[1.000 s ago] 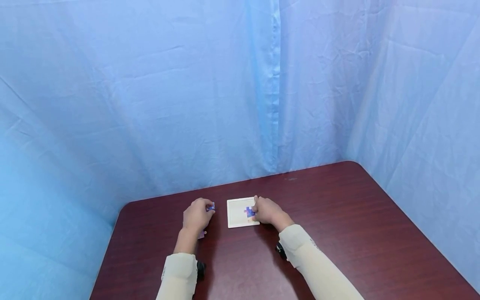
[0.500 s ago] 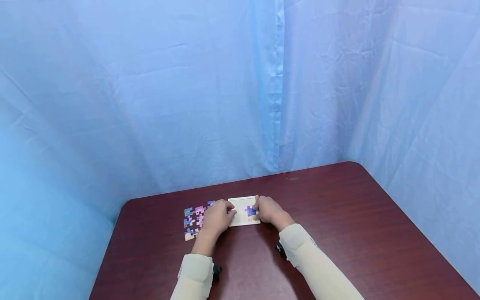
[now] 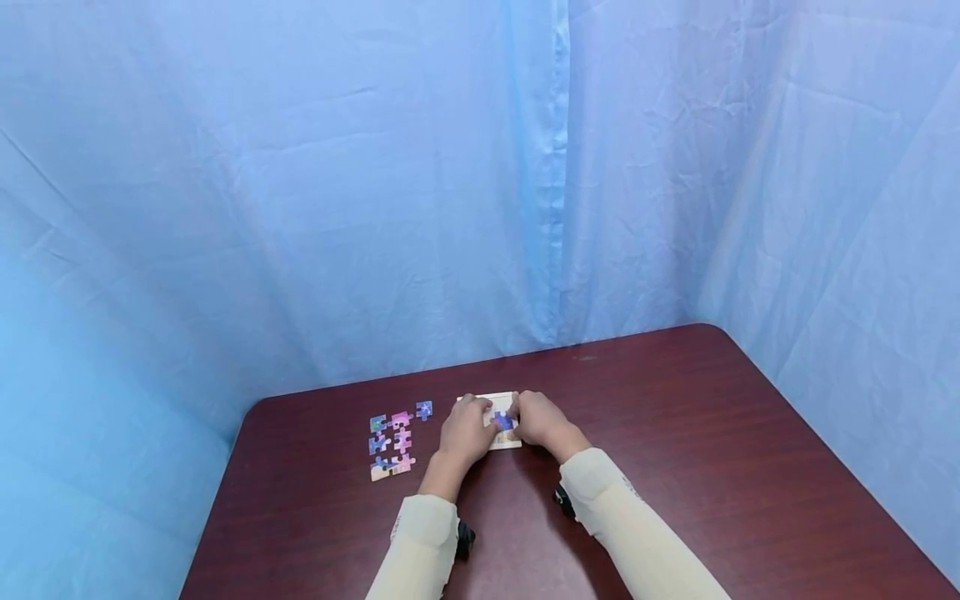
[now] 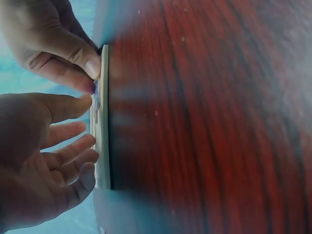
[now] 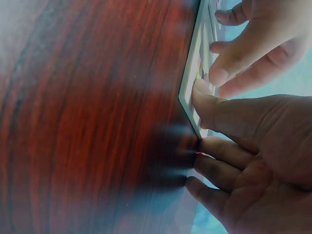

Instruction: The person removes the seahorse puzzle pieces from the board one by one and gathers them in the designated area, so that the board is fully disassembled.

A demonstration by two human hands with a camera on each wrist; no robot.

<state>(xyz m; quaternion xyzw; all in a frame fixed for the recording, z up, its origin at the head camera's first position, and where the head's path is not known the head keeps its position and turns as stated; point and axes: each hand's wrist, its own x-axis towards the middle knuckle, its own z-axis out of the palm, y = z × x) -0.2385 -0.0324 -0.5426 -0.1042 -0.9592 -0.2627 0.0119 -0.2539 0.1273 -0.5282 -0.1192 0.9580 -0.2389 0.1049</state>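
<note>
A white puzzle tray (image 3: 506, 445) lies on the table, partly covered by both hands. Blue and purple jigsaw pieces (image 3: 503, 421) sit in its right part. My left hand (image 3: 467, 429) reaches over the tray's left side, its thumb and fingers loosely bent and touching down by the pieces. At the right edge, my right hand (image 3: 538, 418) holds the tray, thumb on top and fingers along the outer side. The right wrist view shows that thumb (image 5: 207, 105) near the tray's corner, close to the other hand's fingertips. Whether a piece is under the left fingertips is hidden.
Several loose jigsaw pieces (image 3: 402, 440), pink, purple and blue, lie in rows left of the tray. One blue piece (image 3: 423, 409) lies apart near them. The dark red wooden table (image 3: 675, 433) has blue curtains (image 3: 420, 208) behind and beside it.
My left hand has moved right from the loose pieces to over the tray, uncovering those pieces. My right hand has stayed at the tray's right edge.
</note>
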